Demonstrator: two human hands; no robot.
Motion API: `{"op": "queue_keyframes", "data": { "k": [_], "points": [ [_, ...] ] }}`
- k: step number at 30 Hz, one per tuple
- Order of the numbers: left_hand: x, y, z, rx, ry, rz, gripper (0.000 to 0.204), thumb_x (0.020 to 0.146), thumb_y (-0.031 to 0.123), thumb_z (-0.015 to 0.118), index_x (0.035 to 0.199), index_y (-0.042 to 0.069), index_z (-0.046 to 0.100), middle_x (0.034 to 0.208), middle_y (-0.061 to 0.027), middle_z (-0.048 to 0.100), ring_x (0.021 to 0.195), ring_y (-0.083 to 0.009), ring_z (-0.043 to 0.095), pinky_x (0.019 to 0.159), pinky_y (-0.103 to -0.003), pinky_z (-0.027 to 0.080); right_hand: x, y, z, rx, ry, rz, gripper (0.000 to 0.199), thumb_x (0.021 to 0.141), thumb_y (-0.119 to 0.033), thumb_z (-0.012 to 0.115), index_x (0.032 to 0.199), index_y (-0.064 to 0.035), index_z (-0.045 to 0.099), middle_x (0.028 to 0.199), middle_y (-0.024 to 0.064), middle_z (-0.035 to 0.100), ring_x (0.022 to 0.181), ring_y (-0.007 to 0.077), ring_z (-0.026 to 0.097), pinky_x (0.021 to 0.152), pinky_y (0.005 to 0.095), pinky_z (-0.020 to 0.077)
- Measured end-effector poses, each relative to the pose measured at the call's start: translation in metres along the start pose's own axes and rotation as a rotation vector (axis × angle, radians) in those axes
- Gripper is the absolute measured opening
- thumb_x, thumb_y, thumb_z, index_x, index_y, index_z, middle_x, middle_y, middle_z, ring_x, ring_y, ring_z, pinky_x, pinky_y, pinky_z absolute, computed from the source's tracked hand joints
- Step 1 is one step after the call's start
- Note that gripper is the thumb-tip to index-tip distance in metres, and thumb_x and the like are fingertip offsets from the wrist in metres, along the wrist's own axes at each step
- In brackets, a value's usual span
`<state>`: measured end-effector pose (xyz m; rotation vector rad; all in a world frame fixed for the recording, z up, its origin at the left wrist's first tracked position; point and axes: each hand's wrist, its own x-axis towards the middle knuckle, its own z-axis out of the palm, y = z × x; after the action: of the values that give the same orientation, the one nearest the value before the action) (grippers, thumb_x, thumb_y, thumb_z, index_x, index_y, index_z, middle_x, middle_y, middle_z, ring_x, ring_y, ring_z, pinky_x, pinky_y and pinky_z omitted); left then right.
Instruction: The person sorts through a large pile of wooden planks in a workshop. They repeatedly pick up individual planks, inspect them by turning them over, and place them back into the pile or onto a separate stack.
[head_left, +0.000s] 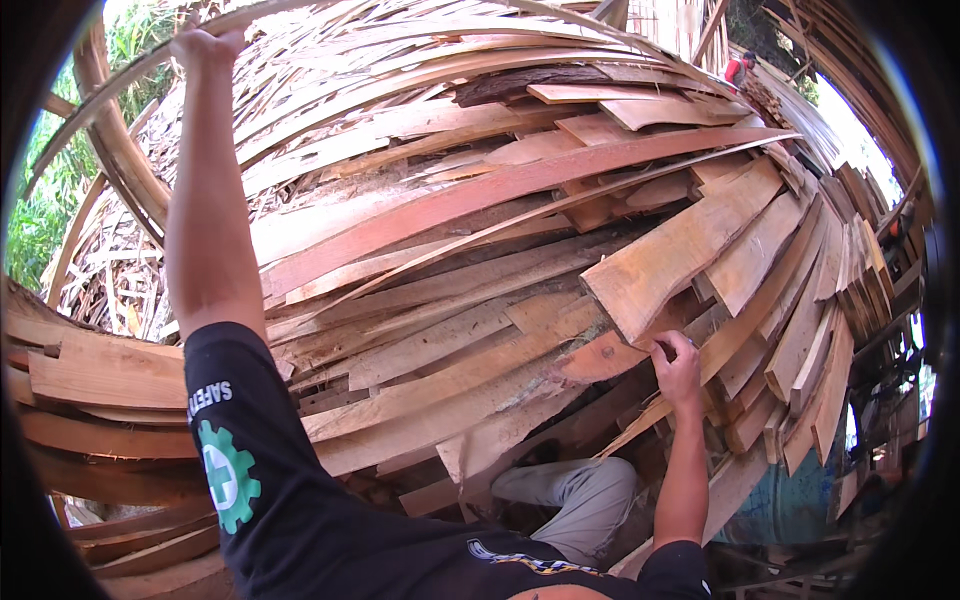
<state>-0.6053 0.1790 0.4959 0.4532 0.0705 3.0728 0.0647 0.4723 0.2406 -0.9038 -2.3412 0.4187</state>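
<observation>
Outdoor plank heap (480, 250) fills view. Left hand (205, 45) clamped on thin strip (120, 85) at 11 o'clock; right hand (678, 368) fingers pinched on board end (640, 285) at 4 o'clock, steadied.

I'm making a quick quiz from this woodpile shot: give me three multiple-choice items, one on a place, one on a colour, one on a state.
1. Where is the left hand?
A. Raised to a thin strip at the top of the pile
B. Resting on the knee
C. On the blue barrel

2. What colour is the shirt sleeve?
A. White
B. Black
C. Red

3. What is the right hand doing?
A. Hanging free in the air
B. Holding a hammer
C. Gripping the end of a board in the wood pile

Answers: 1 A, the arm reaches up to a curved strip at the upper left. 2 B, the sleeve is black with a green gear mark. 3 C, its fingers close on a plank end low in the stack.
</observation>
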Motion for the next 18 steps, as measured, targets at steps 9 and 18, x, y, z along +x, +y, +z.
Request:
{"op": "queue_keyframes", "data": {
  "k": [9, 18],
  "points": [
    [-0.012, -0.005, 0.034, 0.131, 0.057, -0.097, 0.042, 0.096, 0.017, 0.045, 0.132, -0.005, 0.043, 0.123, -0.0214, 0.049, 0.123, -0.0381, 0.045, 0.110, -0.060, 0.033, -0.001, 0.003, -0.001, 0.044, 0.006, 0.071, 0.016, 0.080, -0.011, 0.064, 0.090, 0.0017, 0.065, 0.086, 0.0180, 0.066, 0.080, 0.0315, 0.065, 0.073, 0.0377, 0.0510],
    [-0.049, -0.012, 0.012, 0.424, 0.198, 0.070, 0.040, 0.098, 0.019, 0.040, 0.129, -0.004, 0.045, 0.131, -0.0260, 0.043, 0.123, -0.0407, 0.043, 0.110, -0.062, 0.028, 0.000, 0.001, -0.001, 0.007, -0.011, 0.061, 0.016, 0.080, -0.011, 0.063, 0.090, 0.0015, 0.066, 0.087, 0.0178, 0.067, 0.081, 0.0303, 0.067, 0.074, 0.0377, 0.0521]
  ]
}}
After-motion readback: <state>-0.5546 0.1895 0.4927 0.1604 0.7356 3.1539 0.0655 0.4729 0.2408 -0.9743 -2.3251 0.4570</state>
